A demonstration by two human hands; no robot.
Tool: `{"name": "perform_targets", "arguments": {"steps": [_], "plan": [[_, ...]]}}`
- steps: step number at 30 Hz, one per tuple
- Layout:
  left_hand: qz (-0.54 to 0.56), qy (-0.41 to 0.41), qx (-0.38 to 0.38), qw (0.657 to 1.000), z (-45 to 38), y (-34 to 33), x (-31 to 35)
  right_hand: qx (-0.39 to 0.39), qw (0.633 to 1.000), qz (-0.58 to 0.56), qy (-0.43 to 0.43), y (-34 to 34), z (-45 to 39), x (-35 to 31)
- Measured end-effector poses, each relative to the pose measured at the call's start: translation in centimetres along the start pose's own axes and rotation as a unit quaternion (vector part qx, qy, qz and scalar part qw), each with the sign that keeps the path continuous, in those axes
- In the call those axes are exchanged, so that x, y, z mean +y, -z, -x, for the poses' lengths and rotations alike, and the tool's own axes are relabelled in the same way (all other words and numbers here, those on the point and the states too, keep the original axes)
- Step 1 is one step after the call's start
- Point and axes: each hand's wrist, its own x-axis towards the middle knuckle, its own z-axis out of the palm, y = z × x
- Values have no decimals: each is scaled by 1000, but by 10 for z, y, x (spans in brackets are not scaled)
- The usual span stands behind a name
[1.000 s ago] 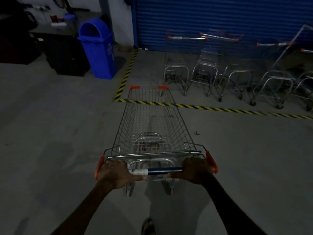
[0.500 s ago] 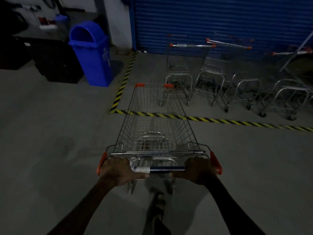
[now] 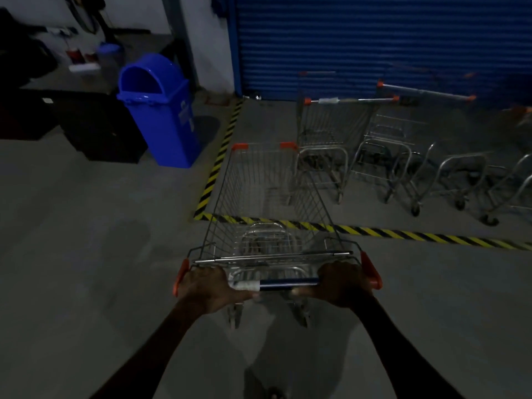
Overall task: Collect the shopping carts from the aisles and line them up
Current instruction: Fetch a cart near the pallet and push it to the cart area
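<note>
Gripping the handle bar (image 3: 288,282) of a wire shopping cart (image 3: 267,203), the left hand (image 3: 205,286) curls its fingers over the bar's left end, next to a pale wrapped patch, while the right hand (image 3: 342,283) wraps round the right end; between them the bar shows as a smooth dark blue tube. Orange plastic caps mark the handle's corners and the two far corners of the basket, whose thin metal grid tapers toward the front. The cart stands on a dull grey concrete floor (image 3: 86,254), its basket crossing a strip of yellow and black striped tape (image 3: 417,235) that frames a bay. Inside that bay, just right of the cart's nose, a row of parked carts (image 3: 374,156) stands with bent tubular frames, small castors and orange-tipped handle bars, in front of a ribbed blue roller shutter (image 3: 374,38). To the left, outside the tape, a glossy blue plastic bin (image 3: 161,110) with a domed hood sits beside a dark boxy block (image 3: 98,128), which the dim light leaves hard to make out.
</note>
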Motion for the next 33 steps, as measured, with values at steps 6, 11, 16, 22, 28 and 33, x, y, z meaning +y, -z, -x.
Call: {"name": "perform_targets", "arguments": {"steps": [6, 11, 16, 22, 28, 33], "plan": [[11, 20, -16, 1000, -93, 37, -4, 10, 1000, -18, 4, 22, -106, 18], [14, 10, -25, 1000, -172, 76, -10, 36, 999, 3, 2, 41, -200, 22], [44, 3, -12, 999, -268, 119, -29, 22, 1000, 0, 4, 79, -308, 20], [52, 22, 8, 998, -371, 144, -49, 2, 999, 39, 4, 121, -402, 20], [31, 18, -8, 999, -455, 184, -54, 5, 999, 32, 8, 146, -492, 28], [28, 28, -14, 999, -517, 206, -59, 13, 1000, 17, 16, 158, -562, 36]]}}
